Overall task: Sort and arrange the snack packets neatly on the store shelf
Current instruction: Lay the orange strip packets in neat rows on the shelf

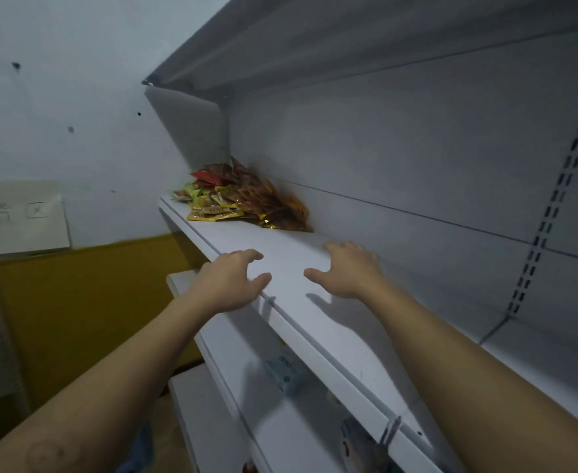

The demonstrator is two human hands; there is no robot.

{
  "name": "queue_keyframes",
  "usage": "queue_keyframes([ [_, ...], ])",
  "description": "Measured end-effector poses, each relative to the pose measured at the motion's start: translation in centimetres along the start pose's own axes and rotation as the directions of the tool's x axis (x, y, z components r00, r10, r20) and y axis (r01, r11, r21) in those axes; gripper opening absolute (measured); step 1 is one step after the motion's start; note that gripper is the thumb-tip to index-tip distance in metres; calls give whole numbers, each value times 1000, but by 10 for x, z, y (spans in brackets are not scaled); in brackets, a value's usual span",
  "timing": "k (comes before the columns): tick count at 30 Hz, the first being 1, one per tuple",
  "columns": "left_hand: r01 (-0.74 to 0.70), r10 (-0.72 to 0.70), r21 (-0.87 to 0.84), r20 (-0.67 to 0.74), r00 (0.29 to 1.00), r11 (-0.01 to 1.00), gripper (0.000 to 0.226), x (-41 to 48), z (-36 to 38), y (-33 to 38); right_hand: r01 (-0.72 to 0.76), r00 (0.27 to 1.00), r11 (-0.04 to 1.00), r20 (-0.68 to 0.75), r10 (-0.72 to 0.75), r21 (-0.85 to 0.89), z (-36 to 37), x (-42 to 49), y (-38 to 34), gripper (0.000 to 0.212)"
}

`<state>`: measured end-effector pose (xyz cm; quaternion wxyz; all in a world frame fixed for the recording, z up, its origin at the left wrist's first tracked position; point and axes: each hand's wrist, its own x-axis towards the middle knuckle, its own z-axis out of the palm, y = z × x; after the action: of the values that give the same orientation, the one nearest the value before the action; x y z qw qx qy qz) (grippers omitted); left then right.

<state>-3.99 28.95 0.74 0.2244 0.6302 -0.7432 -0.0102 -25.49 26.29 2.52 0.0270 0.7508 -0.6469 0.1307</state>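
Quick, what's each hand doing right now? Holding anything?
Left hand: open, fingers loosely curled, holding nothing.
Right hand: open, fingers spread over the shelf, holding nothing.

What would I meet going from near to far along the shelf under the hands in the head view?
left hand and right hand side by side → bare shelf → heap of snack packets → end panel

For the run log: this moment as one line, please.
left hand: open, at shelf front edge | right hand: open, over shelf | snack packets: loose heap at shelf's far end, untouched
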Motion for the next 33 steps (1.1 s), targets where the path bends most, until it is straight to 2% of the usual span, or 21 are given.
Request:
queue_keyframes([
  [8, -49, 52, -64, 39, 998, 997, 53, 93, 42, -33, -109, 993, 994, 43, 110, -23, 32, 75, 2, 81],
  [16, -148, 151, -112, 15, 988, 983, 53, 224, 78, -107, -243, 969, 969, 50, 241, 52, 80, 195, -26, 83],
  [21, -314, 313, -28, -44, 949, 949, 54, 317, 86, -116, -330, 944, 942, 14, 330, 55, 95, 263, -31, 84],
  [25, -420, 429, 115, -82, 899, 900, 47, 372, 101, -120, -380, 925, 924, 30, 379, 37, 114, 299, -31, 81],
  [28, -420, 444, 172, -134, 886, 891, 43, 401, 111, -126, -393, 917, 917, -36, 397, 72, 119, 328, -27, 73],
  [30, -408, 427, 133, -178, 887, 903, 42, 412, 120, -134, -386, 914, 916, -88, 395, 108, 119, 347, -27, 68],
  [33, -481, 477, 38, -211, 853, 876, 45, 424, 128, -143, -385, 905, 918, -158, 396, 97, 121, 378, -31, 63],
])
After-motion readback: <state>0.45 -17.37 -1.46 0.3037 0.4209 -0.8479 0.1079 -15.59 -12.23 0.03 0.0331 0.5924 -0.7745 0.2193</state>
